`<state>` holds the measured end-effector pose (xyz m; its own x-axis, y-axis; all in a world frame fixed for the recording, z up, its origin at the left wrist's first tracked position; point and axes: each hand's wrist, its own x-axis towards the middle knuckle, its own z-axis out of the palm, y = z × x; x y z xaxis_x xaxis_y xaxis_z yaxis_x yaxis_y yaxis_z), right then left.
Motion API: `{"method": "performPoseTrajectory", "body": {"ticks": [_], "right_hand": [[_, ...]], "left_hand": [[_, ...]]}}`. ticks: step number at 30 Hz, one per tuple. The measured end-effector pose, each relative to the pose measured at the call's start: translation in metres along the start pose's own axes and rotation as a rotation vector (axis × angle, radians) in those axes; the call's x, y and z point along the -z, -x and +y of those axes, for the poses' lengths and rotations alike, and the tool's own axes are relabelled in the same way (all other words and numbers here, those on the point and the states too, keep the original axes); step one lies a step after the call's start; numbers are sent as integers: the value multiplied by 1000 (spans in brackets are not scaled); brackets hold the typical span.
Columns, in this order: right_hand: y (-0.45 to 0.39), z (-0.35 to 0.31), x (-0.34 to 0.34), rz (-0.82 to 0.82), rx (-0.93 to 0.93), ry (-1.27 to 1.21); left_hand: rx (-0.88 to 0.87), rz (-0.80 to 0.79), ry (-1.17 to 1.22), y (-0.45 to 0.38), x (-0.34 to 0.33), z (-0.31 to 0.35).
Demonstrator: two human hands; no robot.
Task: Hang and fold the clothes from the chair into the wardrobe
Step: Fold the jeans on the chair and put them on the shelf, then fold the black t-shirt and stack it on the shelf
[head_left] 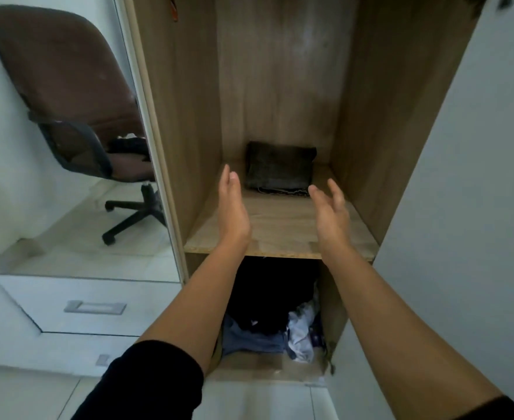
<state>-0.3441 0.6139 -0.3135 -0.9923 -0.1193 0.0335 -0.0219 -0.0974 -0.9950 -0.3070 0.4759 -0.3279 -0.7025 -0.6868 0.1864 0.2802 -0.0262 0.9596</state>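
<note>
A folded dark grey garment lies at the back of the wooden wardrobe shelf. My left hand and my right hand reach over the shelf with straight fingers, palms facing each other, just in front of the garment and apart from it. Neither hand holds anything. A brown office chair shows in the mirror on the left, with a dark garment on its seat.
Below the shelf, a lower compartment holds a loose heap of dark, blue and white clothes. A white open wardrobe door stands on the right. White drawers with metal handles sit under the mirror.
</note>
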Motion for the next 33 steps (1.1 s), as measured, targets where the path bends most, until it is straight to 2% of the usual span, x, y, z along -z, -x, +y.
{"method": "performPoseTrajectory", "body": {"ticks": [7, 16, 22, 28, 33], "right_hand": [[30, -115, -14, 14, -61, 44], [88, -246, -43, -109, -121, 120], [135, -294, -76, -298, -86, 147], [213, -315, -128, -629, -28, 205], [310, -312, -176, -898, -6, 177]], "left_hand": [[72, 45, -63, 17, -10, 122], [112, 161, -98, 52, 15, 272], [58, 382, -153, 86, 66, 343], [28, 709, -213, 161, 146, 396], [-12, 971, -279, 254, 227, 429]]}}
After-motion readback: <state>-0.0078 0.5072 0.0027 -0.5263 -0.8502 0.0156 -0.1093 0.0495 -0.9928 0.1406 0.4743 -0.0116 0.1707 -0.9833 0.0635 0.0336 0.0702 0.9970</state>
